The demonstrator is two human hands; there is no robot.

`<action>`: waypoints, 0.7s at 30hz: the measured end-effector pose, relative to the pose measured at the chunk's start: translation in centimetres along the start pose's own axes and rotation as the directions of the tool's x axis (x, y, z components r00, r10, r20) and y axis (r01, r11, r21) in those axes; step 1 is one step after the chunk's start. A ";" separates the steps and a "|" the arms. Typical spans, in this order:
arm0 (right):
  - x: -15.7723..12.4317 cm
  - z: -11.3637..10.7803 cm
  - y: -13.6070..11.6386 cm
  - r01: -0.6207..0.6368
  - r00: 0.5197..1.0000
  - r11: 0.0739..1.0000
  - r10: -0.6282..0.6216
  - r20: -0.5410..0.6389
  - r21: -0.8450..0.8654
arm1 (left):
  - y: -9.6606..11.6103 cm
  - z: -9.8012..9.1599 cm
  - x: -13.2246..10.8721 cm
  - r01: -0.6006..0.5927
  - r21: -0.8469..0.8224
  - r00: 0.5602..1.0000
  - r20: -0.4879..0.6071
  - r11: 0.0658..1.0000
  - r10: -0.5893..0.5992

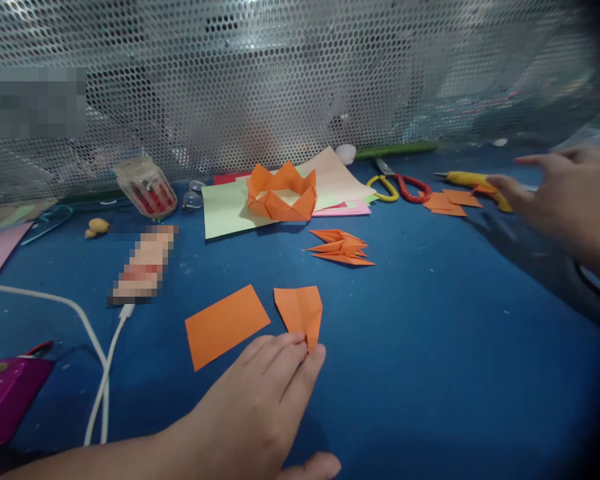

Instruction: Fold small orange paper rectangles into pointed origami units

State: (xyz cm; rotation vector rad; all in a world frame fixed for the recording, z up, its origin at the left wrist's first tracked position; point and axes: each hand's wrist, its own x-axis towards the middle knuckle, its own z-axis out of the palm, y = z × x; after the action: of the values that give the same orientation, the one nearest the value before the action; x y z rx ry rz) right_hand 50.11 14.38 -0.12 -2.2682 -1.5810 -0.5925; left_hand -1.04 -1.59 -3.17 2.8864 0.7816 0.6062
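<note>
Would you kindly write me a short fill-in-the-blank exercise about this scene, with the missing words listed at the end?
1. The left hand touches the folded orange paper on a ____ tabletop.
2. In the picture, the flat orange rectangle lies to the ____ of that folded paper.
3. The right hand is near a tool with a ____ body.
4. The jar holds something coloured ____.
Missing words: blue; left; yellow; red.

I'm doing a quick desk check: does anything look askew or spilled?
Nothing looks spilled. The clear jar near the mesh screen seems askew: it leans left in the picture, though camera angle may exaggerate that.
</note>
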 end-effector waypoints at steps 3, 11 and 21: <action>-1.5 -3.0 -4.6 0.119 0.992 0.975 -0.126 0.027 0.190 | 0.2 -0.8 0.0 -0.004 0.009 0.997 0.080 1.000 0.003; -14.9 -7.2 -17.5 0.434 0.673 0.532 -0.728 0.131 0.727 | 0.4 -2.6 1.0 0.221 -0.269 0.973 0.124 0.937 -0.194; -18.0 -5.7 -17.9 0.463 0.657 0.377 -0.753 -0.025 0.802 | 0.2 -2.1 1.9 -0.006 -0.175 1.000 -0.009 0.985 0.004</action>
State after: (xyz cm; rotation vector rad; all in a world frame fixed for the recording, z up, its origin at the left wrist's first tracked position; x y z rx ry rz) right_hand 26.94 3.21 -3.89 -1.0920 -2.3005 0.3782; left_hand -0.32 -0.85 -0.51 2.7286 0.6850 0.6529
